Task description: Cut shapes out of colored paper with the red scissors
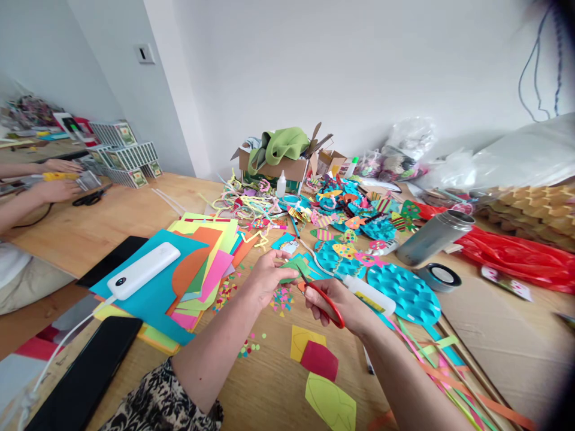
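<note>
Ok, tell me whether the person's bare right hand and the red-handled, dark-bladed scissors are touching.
Touching. The head view shows it: the right hand is wrapped around the scissors at their red handles.

Diffuse light brightens the pale wall (314, 72), while the edges (right corners darkened) look stretched and soft.

The power bank (144, 270) tops papers (157, 305) left of scissors (335, 312).

Red scissors (331, 307) in right hand (348, 301)
</note>
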Available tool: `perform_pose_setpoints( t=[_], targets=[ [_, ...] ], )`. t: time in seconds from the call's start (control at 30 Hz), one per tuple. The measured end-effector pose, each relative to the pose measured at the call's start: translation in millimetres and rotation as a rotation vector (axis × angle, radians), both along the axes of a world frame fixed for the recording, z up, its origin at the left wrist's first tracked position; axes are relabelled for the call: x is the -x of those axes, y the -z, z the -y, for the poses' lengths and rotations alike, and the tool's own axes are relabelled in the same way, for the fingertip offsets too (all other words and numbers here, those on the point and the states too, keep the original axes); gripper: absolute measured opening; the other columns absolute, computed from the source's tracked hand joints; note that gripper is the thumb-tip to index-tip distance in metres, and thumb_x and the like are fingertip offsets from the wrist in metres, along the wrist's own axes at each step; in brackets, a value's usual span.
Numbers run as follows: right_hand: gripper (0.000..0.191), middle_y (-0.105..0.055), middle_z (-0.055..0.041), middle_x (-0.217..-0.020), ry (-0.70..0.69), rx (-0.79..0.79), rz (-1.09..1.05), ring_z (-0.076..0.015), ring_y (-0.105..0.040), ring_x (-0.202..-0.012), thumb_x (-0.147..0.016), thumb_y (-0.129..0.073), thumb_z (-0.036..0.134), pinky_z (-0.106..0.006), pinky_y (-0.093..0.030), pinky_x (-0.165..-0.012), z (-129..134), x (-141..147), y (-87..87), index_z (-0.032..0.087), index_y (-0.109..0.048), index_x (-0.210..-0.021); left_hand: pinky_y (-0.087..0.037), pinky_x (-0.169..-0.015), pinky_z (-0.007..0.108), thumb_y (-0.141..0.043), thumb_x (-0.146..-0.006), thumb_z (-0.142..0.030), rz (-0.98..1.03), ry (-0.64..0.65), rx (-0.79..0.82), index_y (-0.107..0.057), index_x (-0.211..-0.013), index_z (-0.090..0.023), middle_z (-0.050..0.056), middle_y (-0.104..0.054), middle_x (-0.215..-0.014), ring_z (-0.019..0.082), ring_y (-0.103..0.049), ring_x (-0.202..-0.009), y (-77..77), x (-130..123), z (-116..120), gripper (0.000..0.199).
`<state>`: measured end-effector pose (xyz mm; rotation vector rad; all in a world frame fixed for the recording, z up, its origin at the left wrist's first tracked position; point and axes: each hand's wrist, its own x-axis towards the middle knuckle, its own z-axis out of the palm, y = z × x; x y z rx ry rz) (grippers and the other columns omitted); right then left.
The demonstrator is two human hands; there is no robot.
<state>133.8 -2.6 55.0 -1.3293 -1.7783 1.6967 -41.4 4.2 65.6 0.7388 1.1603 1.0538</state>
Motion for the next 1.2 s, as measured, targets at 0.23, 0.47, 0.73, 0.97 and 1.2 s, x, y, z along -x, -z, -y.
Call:
perform_pose_setpoints(
  t=[0.23, 0.47, 0.73, 0.97, 1.2],
  targets=[
    [0.061, -0.054, 0.0032, -0.048, 0.013, 0.007, -0.003, -0.0074, -0.048, -0.037, -0.066, -0.064, 0.077, -0.018, -0.030, -0.037, 0.5, 0.2, -0.6, 0.017, -0.054, -0.066, -0.043, -0.056, 0.025, -0.075, -0.057, -0.009, 0.005, -0.008, -0.005, -0.056, -0.093, -0.018, -0.001, -0.065, -0.070, 0.013, -0.061, -0.055, -0.9, -0.1, -0.6, 0.042],
    [0.063, -0.055, 0.0024, -0.048, -0.004, 0.004, -0.023, -0.0081, -0.048, -0.038, -0.067, -0.062, 0.079, -0.019, -0.031, -0.038, 0.3, -1.1, -0.6, 0.017, -0.054, -0.066, -0.042, -0.061, 0.025, -0.072, -0.057, -0.007, -0.071, -0.056, -0.049, -0.061, -0.090, -0.016, -0.003, -0.060, -0.064, 0.012, -0.058, -0.059, 1.1, 0.4, -1.1, 0.036],
    [0.068, -0.059, -0.0009, -0.057, -0.077, -0.036, -0.066, -0.0098, -0.052, -0.044, -0.071, -0.053, 0.084, -0.021, -0.034, -0.040, 0.6, -2.5, -1.5, 0.016, -0.056, -0.070, -0.041, -0.066, 0.026, -0.076, -0.054, -0.010, -0.065, -0.036, -0.060, -0.063, -0.089, -0.017, -0.004, -0.058, -0.066, 0.012, -0.056, -0.063, 5.0, 2.3, -1.4, 0.038],
    [0.067, -0.060, -0.0018, -0.058, -0.071, -0.040, -0.038, -0.0099, -0.053, -0.045, -0.071, -0.054, 0.083, -0.020, -0.034, -0.039, 0.1, -1.6, -1.8, 0.016, -0.055, -0.070, -0.042, -0.060, 0.025, -0.073, -0.055, -0.009, -0.007, -0.013, -0.041, -0.059, -0.092, -0.016, -0.003, -0.060, -0.063, 0.011, -0.056, -0.056, 3.2, 0.2, -0.7, 0.040],
    [0.058, -0.059, -0.0008, -0.057, -0.052, -0.024, -0.029, -0.0092, -0.053, -0.045, -0.072, -0.063, 0.074, -0.019, -0.034, -0.038, 0.8, -0.9, -3.6, 0.017, -0.054, -0.068, -0.042, -0.057, 0.024, -0.073, -0.056, -0.008, -0.020, -0.022, -0.042, -0.059, -0.091, -0.016, -0.003, -0.060, -0.063, 0.012, -0.057, -0.056, 3.6, -0.6, -0.5, 0.038]
  ],
)
